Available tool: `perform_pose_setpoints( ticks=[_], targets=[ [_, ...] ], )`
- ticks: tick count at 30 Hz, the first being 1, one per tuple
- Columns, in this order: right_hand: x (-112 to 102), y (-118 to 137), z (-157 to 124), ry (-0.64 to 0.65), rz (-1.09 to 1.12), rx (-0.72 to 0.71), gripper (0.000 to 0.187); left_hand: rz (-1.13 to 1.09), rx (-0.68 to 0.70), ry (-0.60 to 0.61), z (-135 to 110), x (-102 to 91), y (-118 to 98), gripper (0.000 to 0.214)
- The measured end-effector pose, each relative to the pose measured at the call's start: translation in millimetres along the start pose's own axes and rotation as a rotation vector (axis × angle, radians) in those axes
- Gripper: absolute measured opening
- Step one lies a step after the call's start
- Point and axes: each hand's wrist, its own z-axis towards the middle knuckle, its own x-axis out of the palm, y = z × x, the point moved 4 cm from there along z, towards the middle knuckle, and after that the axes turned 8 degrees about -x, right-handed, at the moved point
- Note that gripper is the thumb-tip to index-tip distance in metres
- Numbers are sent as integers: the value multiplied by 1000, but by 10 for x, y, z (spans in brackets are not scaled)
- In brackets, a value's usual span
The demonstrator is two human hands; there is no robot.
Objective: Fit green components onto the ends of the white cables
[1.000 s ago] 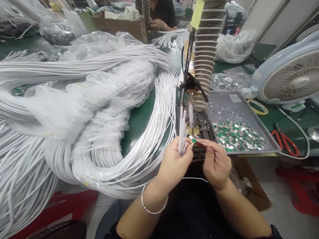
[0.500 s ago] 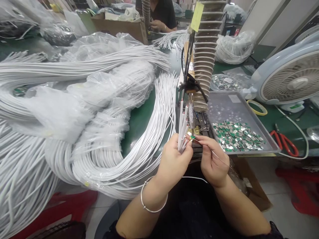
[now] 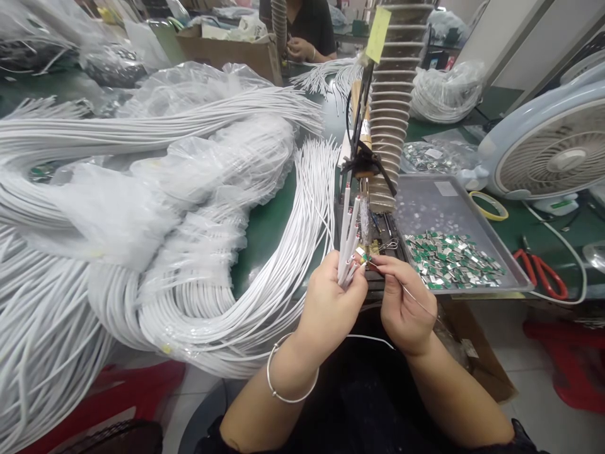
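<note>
**Bright, diffuse light; faint shadows.**
Wide-angle distortion curves the frame edges; soft glare marks the plastic bags (image 3: 203, 94) at upper left.

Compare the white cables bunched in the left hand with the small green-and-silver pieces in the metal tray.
The slim, round white cables stand in a tight, nearly upright bunch in the left hand, while the small flat green-and-silver pieces lie loose in a spread heap on the grey metal tray. The cables are plain white; the pieces are two-coloured and shiny. Both are many near-identical items.
</note>
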Motion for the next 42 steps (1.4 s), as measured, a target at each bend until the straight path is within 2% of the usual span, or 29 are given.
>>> perform_pose_setpoints(
  ticks=[12,18,27,32,35,39,42],
  targets=[
    [2,9,27,10,-14,-6,21,0,30,-7,-17,-8,-15,7],
    [-8,20,-6,8,0,9,23,-11,5,19,-35,14,71,6],
    [-53,4,-155,66,22,42,23,-155,47,171,-117,58,226,10],
    [-133,20,-234,97,19,71,23,-177,-98,255,-165,94,357,27],
    [-191,33,-265,104,35,113,23,-199,-131,206,-192,74,420,33],
    [-278,59,-302,74,27,136,23,-111,-40,96,-270,-2,412,29],
    [-304,89,-324,79,29,141,25,-86,-30,80,-330,-25,399,25]
  ],
)
